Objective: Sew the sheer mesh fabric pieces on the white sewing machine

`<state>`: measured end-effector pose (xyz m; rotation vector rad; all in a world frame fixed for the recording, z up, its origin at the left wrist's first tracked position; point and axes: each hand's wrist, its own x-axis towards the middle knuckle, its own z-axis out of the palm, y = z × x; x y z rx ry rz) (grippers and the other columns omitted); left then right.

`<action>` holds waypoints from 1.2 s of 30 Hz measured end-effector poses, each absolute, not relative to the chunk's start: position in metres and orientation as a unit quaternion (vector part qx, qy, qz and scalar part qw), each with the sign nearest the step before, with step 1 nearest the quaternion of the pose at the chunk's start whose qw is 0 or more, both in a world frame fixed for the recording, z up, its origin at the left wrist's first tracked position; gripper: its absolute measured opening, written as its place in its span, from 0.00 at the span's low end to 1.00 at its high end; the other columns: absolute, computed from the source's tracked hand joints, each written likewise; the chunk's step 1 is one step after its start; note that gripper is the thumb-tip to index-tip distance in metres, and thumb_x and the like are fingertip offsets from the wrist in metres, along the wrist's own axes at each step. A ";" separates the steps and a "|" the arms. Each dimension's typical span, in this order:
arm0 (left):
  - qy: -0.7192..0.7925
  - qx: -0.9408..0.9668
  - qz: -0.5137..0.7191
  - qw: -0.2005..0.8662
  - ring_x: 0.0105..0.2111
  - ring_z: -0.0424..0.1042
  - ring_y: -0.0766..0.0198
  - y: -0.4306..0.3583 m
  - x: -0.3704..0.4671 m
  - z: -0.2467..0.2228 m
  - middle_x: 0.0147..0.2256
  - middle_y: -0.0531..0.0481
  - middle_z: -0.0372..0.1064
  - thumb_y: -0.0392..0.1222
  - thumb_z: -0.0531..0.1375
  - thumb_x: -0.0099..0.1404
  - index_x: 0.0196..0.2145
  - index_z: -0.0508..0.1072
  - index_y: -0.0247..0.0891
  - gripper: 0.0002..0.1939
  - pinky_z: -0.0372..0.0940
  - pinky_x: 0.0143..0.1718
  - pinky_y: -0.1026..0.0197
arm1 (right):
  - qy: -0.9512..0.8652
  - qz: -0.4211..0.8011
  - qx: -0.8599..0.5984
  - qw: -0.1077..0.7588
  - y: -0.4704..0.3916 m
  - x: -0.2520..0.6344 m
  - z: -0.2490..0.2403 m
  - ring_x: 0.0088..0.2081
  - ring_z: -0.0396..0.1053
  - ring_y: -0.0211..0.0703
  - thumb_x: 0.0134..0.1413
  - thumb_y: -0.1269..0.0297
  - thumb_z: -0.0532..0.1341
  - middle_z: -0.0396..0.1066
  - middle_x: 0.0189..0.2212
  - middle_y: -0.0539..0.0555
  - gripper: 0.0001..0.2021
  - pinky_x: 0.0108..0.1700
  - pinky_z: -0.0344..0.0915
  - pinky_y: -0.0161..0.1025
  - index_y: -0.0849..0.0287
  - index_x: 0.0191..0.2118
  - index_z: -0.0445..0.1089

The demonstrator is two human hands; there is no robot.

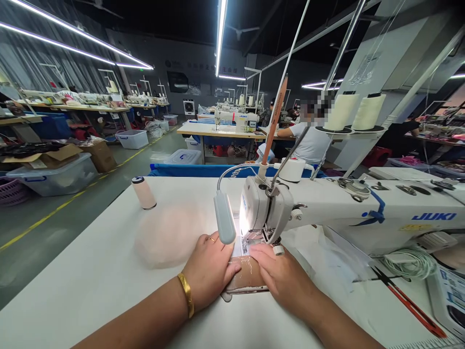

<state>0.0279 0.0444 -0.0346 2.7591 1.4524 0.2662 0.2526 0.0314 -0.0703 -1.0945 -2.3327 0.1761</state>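
A white sewing machine (267,208) stands before me, its lamp lighting the needle and presser foot (247,242). My left hand (210,264) lies flat left of the foot, thumb apart, fingertips partly behind the grey lamp (225,218). Close by the foot on the right, my right hand (279,271) has its fingers together, pressed down on a bit of pale, thin fabric (236,248) that is hard to make out. Between the hands shows a shiny metal plate (249,274) with brownish reflections. A sheer pale pink fabric bundle (169,237) rests beyond my left hand.
A pale pink thread spool (144,194) stands at the table's far left. Orange-handled scissors (410,303), a coiled pale green cord (410,261) and a control panel (450,295) lie on the right. Cream thread cones (339,112) sit behind the machine; a person in white (308,145) sits beyond.
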 end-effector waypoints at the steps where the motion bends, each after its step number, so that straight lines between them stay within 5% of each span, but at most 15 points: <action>1: 0.470 0.880 0.070 -0.002 0.53 0.72 0.39 0.038 0.030 -0.032 0.52 0.34 0.74 0.43 0.62 0.70 0.51 0.73 0.35 0.15 0.69 0.49 0.39 | -0.872 0.069 -0.388 0.288 0.030 0.251 -0.069 0.50 0.74 0.53 0.60 0.83 0.50 0.76 0.51 0.59 0.25 0.48 0.75 0.50 0.54 0.56 0.70; 4: 0.455 0.890 0.036 0.021 0.41 0.77 0.44 0.021 0.031 -0.021 0.41 0.41 0.78 0.39 0.60 0.68 0.41 0.76 0.38 0.06 0.69 0.38 0.48 | -0.889 0.093 -0.328 0.305 0.023 0.243 -0.059 0.53 0.72 0.53 0.64 0.80 0.52 0.75 0.53 0.58 0.23 0.51 0.73 0.50 0.54 0.59 0.67; 8: 0.466 0.882 -0.007 0.072 0.28 0.74 0.54 0.022 0.017 -0.005 0.29 0.48 0.75 0.37 0.55 0.69 0.29 0.71 0.41 0.10 0.60 0.27 0.56 | -0.916 0.123 -0.270 0.269 0.011 0.233 -0.049 0.54 0.72 0.52 0.63 0.78 0.55 0.76 0.53 0.55 0.23 0.54 0.69 0.50 0.51 0.60 0.67; 11: 0.520 0.851 0.010 0.070 0.34 0.75 0.52 0.039 0.002 0.001 0.34 0.47 0.76 0.38 0.59 0.63 0.34 0.71 0.40 0.01 0.65 0.33 0.56 | -0.924 0.125 -0.228 0.279 0.007 0.232 -0.054 0.49 0.73 0.50 0.62 0.79 0.56 0.78 0.48 0.55 0.21 0.50 0.69 0.48 0.53 0.57 0.68; 17: 0.538 0.838 0.028 0.083 0.46 0.74 0.49 0.056 -0.004 -0.008 0.44 0.44 0.74 0.34 0.59 0.60 0.42 0.72 0.40 0.11 0.68 0.49 0.52 | -0.929 0.120 -0.191 0.293 0.007 0.235 -0.062 0.39 0.70 0.48 0.58 0.79 0.56 0.76 0.39 0.55 0.17 0.38 0.64 0.43 0.56 0.51 0.69; 23: 0.508 0.859 0.040 0.045 0.37 0.72 0.53 0.050 0.004 -0.023 0.37 0.46 0.73 0.31 0.55 0.64 0.33 0.67 0.40 0.05 0.65 0.37 0.54 | -0.930 0.170 -0.236 0.223 -0.001 0.237 -0.042 0.36 0.66 0.45 0.66 0.72 0.58 0.71 0.34 0.52 0.05 0.38 0.62 0.42 0.55 0.41 0.68; 29: 0.427 0.884 0.180 0.062 0.22 0.59 0.63 0.044 0.012 -0.031 0.25 0.53 0.64 0.33 0.53 0.66 0.26 0.58 0.41 0.10 0.52 0.24 0.59 | -0.833 0.232 -0.381 0.327 0.004 0.242 -0.052 0.39 0.68 0.48 0.70 0.59 0.60 0.71 0.39 0.53 0.06 0.40 0.65 0.42 0.53 0.47 0.66; 32: 0.386 0.885 0.248 0.081 0.22 0.59 0.64 0.040 0.014 -0.029 0.26 0.52 0.65 0.34 0.51 0.68 0.28 0.60 0.41 0.10 0.54 0.24 0.60 | -0.795 0.249 -0.457 0.312 0.010 0.241 -0.058 0.43 0.69 0.50 0.69 0.59 0.60 0.72 0.43 0.54 0.06 0.42 0.66 0.44 0.53 0.47 0.66; 36: 0.343 0.888 0.295 0.084 0.30 0.68 0.58 0.036 0.019 -0.030 0.32 0.50 0.71 0.37 0.55 0.67 0.37 0.67 0.41 0.02 0.63 0.30 0.58 | -0.800 0.264 -0.441 0.311 0.014 0.238 -0.059 0.35 0.66 0.46 0.74 0.63 0.52 0.68 0.32 0.50 0.12 0.39 0.63 0.42 0.53 0.36 0.65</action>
